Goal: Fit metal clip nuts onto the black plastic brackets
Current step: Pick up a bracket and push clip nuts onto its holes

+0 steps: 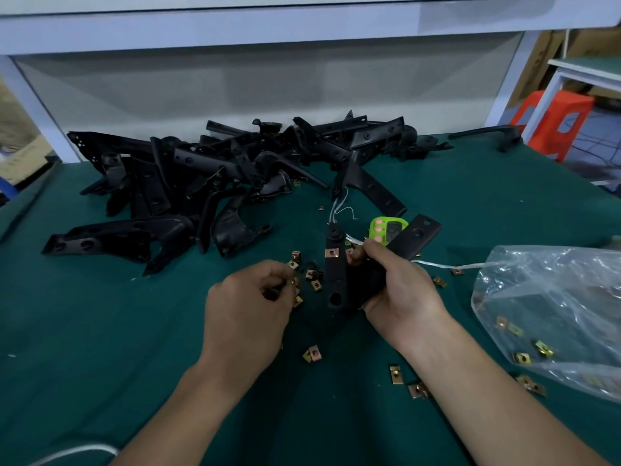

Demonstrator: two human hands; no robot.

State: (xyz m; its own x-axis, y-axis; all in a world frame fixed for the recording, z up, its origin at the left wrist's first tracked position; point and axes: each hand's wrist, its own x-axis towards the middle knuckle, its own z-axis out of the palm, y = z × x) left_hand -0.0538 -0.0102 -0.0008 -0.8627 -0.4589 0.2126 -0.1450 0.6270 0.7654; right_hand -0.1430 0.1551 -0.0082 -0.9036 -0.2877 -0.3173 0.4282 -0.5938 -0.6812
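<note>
Closest to you, a few loose clip nuts (312, 354) lie on the green mat (100, 331), and more sit inside the clear plastic bag (554, 297) on your right.

Your left hand (248, 307) is knuckles up with its fingers curled down into a small scatter of nuts (314, 279). A nut shows at your fingertips, but the blur hides whether you actually have it pinched.

Your right hand (400, 287) is wrapped around the wide lower part of a forked black bracket (336, 280), with both arms pointing away from you. One fitted nut (332, 253) already sits on the left arm.

The nuts look tiny, light and springy, with thin edges, so pinch one by its flat sides, open mouth facing the bracket's edge. The bracket looks stiff and light. I'd keep holding it near the arm you are loading, so it doesn't twist as the nut slides on.

Just past the bracket is a green timer (386, 230). Farther back lies the pile of brackets (201, 183), tangled together.
</note>
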